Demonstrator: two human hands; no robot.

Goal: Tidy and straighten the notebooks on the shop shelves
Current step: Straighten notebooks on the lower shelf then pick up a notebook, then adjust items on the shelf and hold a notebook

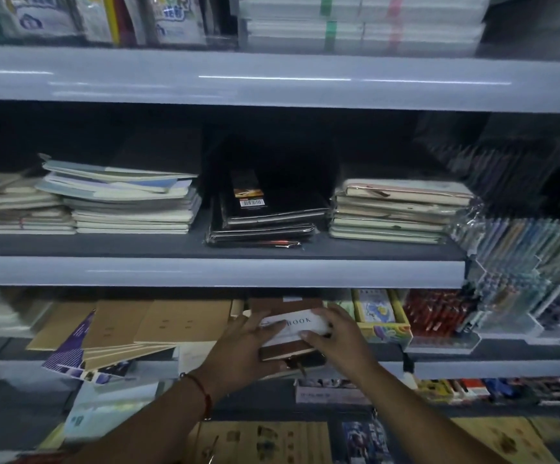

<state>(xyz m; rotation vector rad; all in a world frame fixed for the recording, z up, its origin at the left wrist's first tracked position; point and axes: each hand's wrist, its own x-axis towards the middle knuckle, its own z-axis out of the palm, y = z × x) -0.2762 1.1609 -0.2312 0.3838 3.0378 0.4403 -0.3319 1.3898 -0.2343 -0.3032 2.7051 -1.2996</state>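
Two hands are in view, the left hand (238, 349) and the right hand (335, 336), both on one brown notebook (288, 346) with a white band. The middle shelf (204, 271) carries four piles of notebooks: a cream pile (10, 209) at far left, a pale blue pile (127, 199) beside it, one black pile (265, 212) in the centre, and one cream pile (395, 212) on the right. How many notebooks each pile holds cannot be counted. On the shelf below, left of the hands, lies one fanned group of tan notebooks (131, 326). One red wristband (201, 390) shows.
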